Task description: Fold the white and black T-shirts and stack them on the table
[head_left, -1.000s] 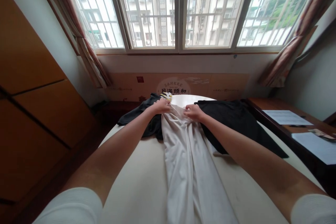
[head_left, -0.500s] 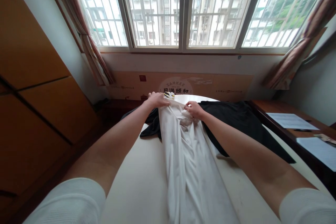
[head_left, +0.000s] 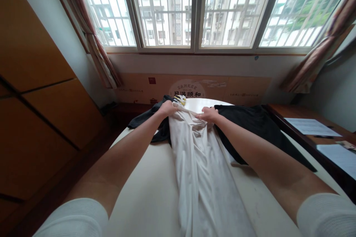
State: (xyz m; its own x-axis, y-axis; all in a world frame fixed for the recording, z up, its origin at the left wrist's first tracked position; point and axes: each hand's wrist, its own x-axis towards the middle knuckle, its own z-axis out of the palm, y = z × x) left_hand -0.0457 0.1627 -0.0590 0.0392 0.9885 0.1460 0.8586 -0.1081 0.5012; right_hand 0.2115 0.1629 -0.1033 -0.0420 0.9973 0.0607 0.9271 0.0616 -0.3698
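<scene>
A pair of white trousers (head_left: 204, 177) lies lengthwise over the pale table (head_left: 147, 189), its waistband at the far end and its legs running toward me. My left hand (head_left: 168, 108) is closed on the left corner of the waistband. At the right side of the waistband, my right hand (head_left: 208, 114) pinches the fabric between thumb and fingers. The cloth is creased and bunched just below the waist. Black clothing lies on both sides: a dark piece (head_left: 150, 115) by my left hand and a larger black garment (head_left: 250, 126) beyond my right forearm.
A small yellow, black and white item (head_left: 180, 99) sits at the table's far edge. To the right, a brown desk (head_left: 289, 111) carries paper sheets (head_left: 313, 126). Orange-brown cabinets (head_left: 50, 118) stand at left. Behind are a printed cardboard panel (head_left: 133, 85) and barred windows.
My left hand has lowered slightly and drawn the waistband corner down, showing more dark cloth behind it. My right hand has shifted a little right. The view has moved slightly.
</scene>
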